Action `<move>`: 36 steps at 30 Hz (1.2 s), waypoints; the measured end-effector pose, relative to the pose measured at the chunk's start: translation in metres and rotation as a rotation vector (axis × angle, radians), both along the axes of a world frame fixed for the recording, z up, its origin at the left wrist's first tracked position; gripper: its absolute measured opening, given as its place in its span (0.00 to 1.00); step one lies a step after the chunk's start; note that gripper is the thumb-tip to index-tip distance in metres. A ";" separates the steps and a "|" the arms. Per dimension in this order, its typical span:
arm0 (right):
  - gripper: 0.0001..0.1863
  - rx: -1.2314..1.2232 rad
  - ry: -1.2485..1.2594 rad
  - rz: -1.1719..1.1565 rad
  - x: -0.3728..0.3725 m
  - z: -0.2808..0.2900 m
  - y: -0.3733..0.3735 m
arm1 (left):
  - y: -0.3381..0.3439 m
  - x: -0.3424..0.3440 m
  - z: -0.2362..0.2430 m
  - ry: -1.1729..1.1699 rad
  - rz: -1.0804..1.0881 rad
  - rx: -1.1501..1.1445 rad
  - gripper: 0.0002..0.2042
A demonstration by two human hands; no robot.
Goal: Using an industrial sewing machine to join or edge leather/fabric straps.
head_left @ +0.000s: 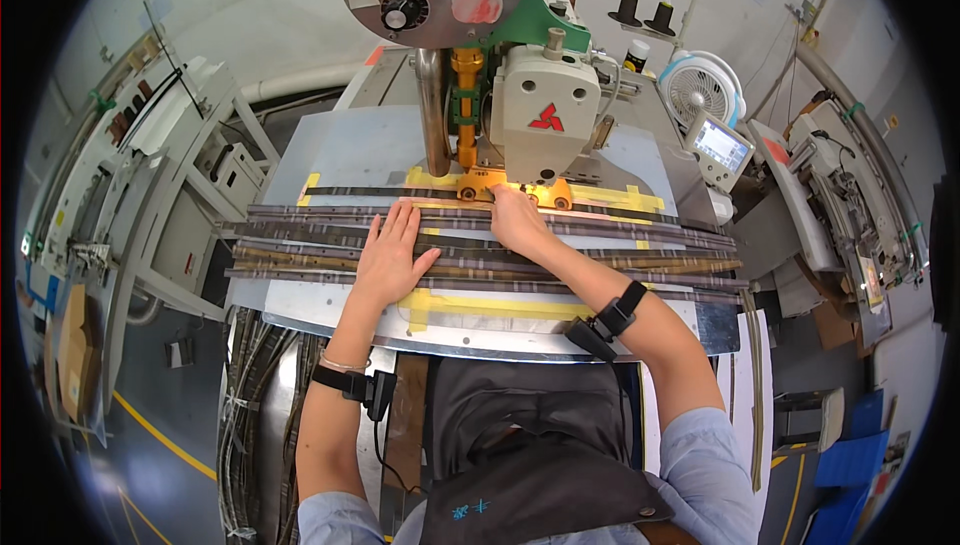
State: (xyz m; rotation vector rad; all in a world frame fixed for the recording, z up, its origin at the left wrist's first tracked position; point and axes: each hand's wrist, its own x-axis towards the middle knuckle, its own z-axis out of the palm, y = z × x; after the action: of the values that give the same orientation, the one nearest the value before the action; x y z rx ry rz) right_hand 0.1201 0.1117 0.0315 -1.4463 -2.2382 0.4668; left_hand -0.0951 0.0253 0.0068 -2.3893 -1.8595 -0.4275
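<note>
Several long, narrow dark strips (290,230) lie side by side across the metal work plate (310,300) in front of me. My left hand (390,255) rests flat on them, fingers stretched forward. Just right of it, my right hand (520,223) reaches to the orange metal foot (552,193) under the sewing machine head (545,110). Its fingers are curled together there; whatever they pinch is hidden. One strip (350,191) runs to the left from that foot, apart from the nearer ones. A yellow light glows on the spot.
Yellow tape (420,311) is stuck along the plate. Bundled strips (240,415) hang at the lower left. A white fan (698,90) and a small control screen (722,145) stand at the right; thread spools (628,10) are behind. Other machines flank both sides.
</note>
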 end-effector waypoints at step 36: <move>0.12 0.368 -0.148 0.000 0.151 -0.032 -0.033 | 0.000 0.003 0.007 0.008 0.030 -0.022 0.31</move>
State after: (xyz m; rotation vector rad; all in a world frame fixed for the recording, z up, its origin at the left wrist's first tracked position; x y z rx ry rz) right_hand 0.2714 0.0789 -0.0005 -1.3208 -2.2850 -0.0576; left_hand -0.0919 0.0248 0.0140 -2.3697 -1.9037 -0.3969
